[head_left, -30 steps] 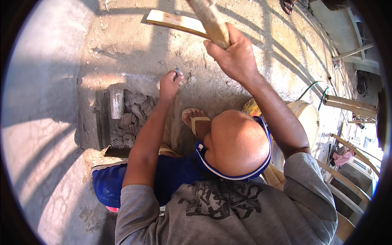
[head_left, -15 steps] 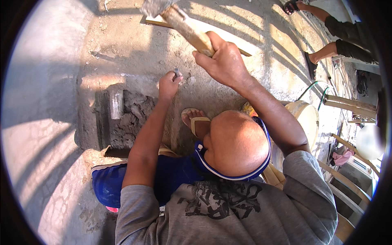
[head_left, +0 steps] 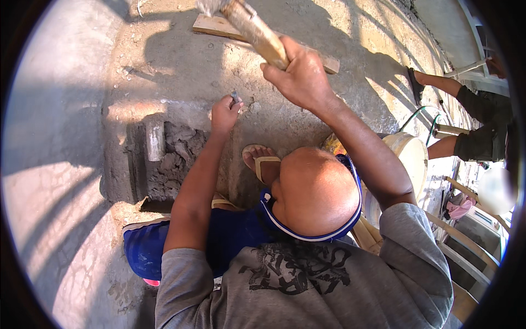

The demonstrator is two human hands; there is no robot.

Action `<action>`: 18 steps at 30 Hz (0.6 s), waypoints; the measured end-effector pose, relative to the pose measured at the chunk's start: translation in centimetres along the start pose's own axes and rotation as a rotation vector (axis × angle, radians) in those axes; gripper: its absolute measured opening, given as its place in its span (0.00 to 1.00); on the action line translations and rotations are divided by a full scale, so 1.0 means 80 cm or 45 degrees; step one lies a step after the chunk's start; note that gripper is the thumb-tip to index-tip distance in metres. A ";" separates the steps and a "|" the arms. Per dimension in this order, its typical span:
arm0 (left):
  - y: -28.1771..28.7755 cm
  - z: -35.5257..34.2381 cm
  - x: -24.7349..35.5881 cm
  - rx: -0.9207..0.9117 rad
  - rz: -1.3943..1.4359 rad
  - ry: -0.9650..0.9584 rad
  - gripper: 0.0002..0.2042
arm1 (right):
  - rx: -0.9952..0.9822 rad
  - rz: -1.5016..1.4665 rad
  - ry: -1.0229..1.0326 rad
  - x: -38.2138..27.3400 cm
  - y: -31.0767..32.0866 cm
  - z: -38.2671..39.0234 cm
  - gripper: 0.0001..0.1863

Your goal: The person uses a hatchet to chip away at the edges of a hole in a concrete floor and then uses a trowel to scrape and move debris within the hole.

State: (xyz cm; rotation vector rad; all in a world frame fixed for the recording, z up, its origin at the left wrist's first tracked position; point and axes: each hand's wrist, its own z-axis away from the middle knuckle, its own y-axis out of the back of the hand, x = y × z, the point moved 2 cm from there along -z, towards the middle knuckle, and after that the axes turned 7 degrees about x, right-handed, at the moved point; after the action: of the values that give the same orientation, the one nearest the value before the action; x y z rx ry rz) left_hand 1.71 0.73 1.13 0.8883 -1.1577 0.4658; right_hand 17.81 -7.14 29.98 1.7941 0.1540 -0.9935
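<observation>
My right hand point(head_left: 302, 75) is raised, wrapped round the wooden handle of a hammer point(head_left: 256, 34); its grey head reaches the top edge of the view. Lower and to the left, my left hand point(head_left: 224, 114) grips a short metal chisel point(head_left: 235, 97), only its upper end showing above the fingers. The chisel's lower end is hidden, so I cannot tell whether it touches the rough concrete floor point(head_left: 181, 90). Left of my left forearm is a hole with clumpy grey mortar point(head_left: 178, 164). A pale round pipe point(head_left: 155, 141) stands up in it.
A wooden plank point(head_left: 213, 25) lies on the floor beyond the hammer. Along the left runs a smooth concrete wall point(head_left: 55, 126). A large pale bucket point(head_left: 415, 159) stands by my right arm, near a green hose point(head_left: 416, 114). Another person's leg point(head_left: 441, 82) is at the far right.
The other person has stepped nearer on the right, and their shadow now falls across the floor and plank. My raised hammer has shifted only slightly; my left hand stays nearly in place.
</observation>
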 end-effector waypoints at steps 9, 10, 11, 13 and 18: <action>-0.020 0.005 0.012 0.000 0.055 -0.158 0.08 | -0.408 0.378 -0.003 0.155 -0.065 0.094 0.14; -0.003 -0.003 0.002 0.061 0.023 -0.204 0.08 | -0.398 0.353 0.055 0.125 -0.066 0.063 0.14; 0.015 -0.014 -0.009 0.120 -0.009 -0.249 0.08 | -0.379 0.286 0.090 0.094 -0.064 0.030 0.15; 0.006 0.003 -0.013 0.082 0.058 -0.159 0.08 | -0.312 0.217 -0.038 0.041 -0.039 0.018 0.16; 0.002 -0.006 -0.004 0.085 0.048 -0.117 0.08 | 0.470 -0.336 0.217 -0.046 0.023 -0.023 0.15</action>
State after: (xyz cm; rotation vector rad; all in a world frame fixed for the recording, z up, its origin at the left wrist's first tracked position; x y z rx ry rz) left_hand 1.74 1.28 0.80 0.9556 -1.2504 0.5009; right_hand 17.40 -5.25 34.07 2.2403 0.3388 -1.1062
